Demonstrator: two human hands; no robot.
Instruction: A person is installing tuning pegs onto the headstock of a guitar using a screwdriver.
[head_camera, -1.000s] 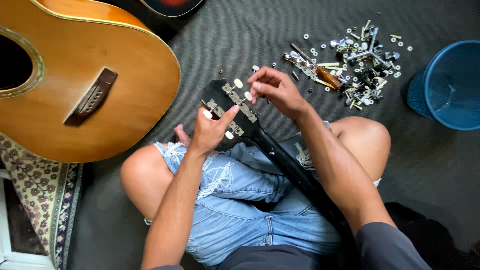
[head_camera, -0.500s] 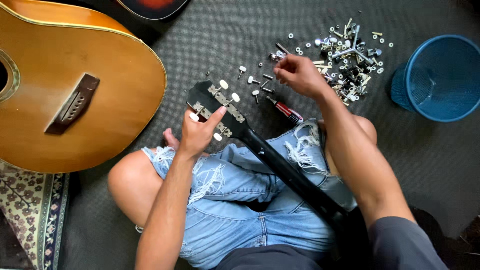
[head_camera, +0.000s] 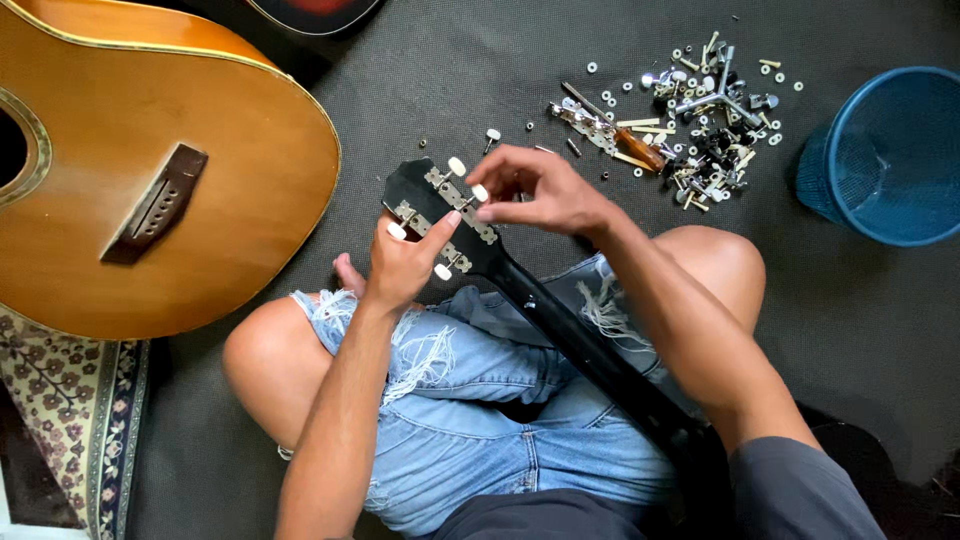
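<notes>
- the left hand (head_camera: 405, 262) cupped the black guitar headstock (head_camera: 440, 215) from below, thumb and forefinger pressed together against its near edge beside the lower row of white tuning pegs (head_camera: 443, 271); it looked like a steadying hold, not a full wrap.
- the right hand (head_camera: 545, 190) sat just past the headstock's upper side, fingers pinched together around one white peg (head_camera: 481, 192) or some small part right at it; which of the two could not be told.
- so the headstock lay between both hands, left under it, right over its far edge, and the black neck (head_camera: 590, 360) ran back from it across the denim shorts (head_camera: 480, 400) on the lap.
- risk one, as a judgement: the neck only rested on the thighs, so a hard twist at that peg could have rolled the headstock out of the light left-hand hold.
- risk two: anything tiny in that right pinch could have slipped onto the dark mat (head_camera: 450, 90) beyond the headstock, where loose bits already lay scattered.
- risk three: the pile of screws and metal parts (head_camera: 690, 120) sat well beyond the headstock toward the blue bin (head_camera: 885, 155); a swinging elbow might have spread it.
- the acoustic guitar body (head_camera: 150, 180) lay close beside the headstock; a sliding headstock could have knocked its finish.
</notes>
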